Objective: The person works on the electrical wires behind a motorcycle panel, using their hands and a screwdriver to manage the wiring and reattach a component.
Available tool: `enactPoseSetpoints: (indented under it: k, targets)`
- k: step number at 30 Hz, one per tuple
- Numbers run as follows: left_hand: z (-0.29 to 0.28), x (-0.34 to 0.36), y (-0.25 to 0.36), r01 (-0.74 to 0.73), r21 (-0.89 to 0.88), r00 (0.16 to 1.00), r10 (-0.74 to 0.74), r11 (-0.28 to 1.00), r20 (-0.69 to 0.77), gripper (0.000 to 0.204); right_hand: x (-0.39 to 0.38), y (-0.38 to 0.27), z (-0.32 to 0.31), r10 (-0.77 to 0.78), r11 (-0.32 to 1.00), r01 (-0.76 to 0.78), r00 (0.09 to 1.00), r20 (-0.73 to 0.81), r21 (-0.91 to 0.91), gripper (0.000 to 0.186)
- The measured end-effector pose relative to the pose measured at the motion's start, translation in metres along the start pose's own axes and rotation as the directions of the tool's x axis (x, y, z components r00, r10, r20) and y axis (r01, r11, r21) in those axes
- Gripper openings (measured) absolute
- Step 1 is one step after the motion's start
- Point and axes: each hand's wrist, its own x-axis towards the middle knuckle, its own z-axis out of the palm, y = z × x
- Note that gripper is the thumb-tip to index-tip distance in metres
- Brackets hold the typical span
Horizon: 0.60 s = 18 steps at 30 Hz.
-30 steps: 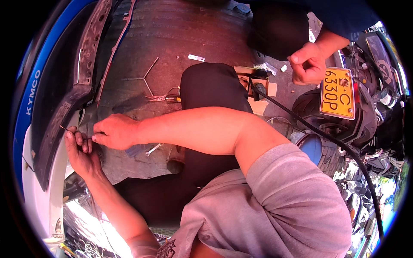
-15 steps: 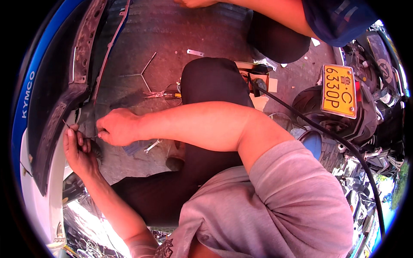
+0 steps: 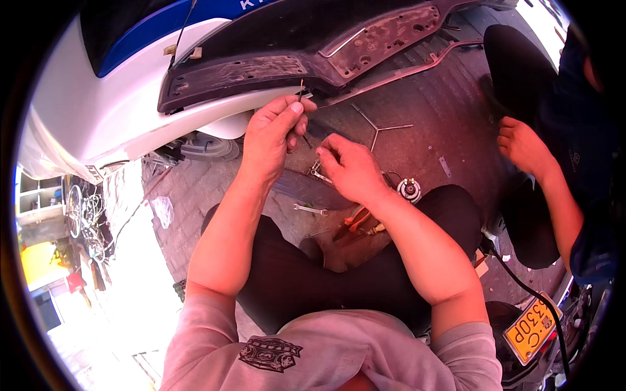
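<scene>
Thin dark wire with a bare coppery tip [image 3: 301, 91], centre of my remote feed: it stands up out of the left hand [image 3: 274, 130], pinched between thumb and forefinger, just in front of the panel's edge. Feather-light and bendy, I'd judge; that fine tip looks the fragile bit, so the dark length just below is the place to hold. Slippery? Can't tell from out here. Right hand [image 3: 349, 164] close by, fingers curled narrow, near a short dark strand [image 3: 308, 141]; whether it grips that, I can't tell. Outward now: long black plastic panel with scuffed, holed faces [image 3: 244, 72], then glossy blue bodywork [image 3: 163, 27] with white lettering [image 3: 246, 4] cut off at the top. Lower right, a yellow rectangular number plate [image 3: 533, 329], bold dark characters tilted. And on the grey cloth shirt [image 3: 326, 345], a dark printed emblem [image 3: 267, 354], too small for me to read.
</scene>
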Motion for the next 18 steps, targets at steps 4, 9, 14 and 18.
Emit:
enactPoseSetpoints:
  k: [4, 9, 14, 18]
  targets:
    - [-0.009, -0.01, 0.005, -0.032, 0.003, 0.999, 0.032, 0.999, -0.019, 0.024, 0.001, -0.007, 0.004, 0.014, 0.998, -0.012, 1.0, 0.026, -0.059, 0.024]
    - [-0.01, -0.018, 0.014, -0.048, 0.015, 0.999, 0.048, 0.999, -0.007, 0.025, 0.002, 0.007, 0.008, -0.016, 0.995, 0.023, 0.998, -0.066, 0.096, 0.019]
    - [-0.009, -0.013, 0.014, -0.107, 0.037, 0.994, 0.106, 0.994, 0.024, 0.025, 0.011, 0.001, -0.009, -0.022, 0.998, 0.032, 0.987, -0.159, 0.061, 0.016]
    - [-0.024, -0.011, -0.002, -0.109, 0.034, 0.994, 0.109, 0.993, 0.007, 0.025, 0.01, 0.049, -0.006, 0.138, 0.936, -0.169, 0.983, -0.118, -0.31, 0.025]
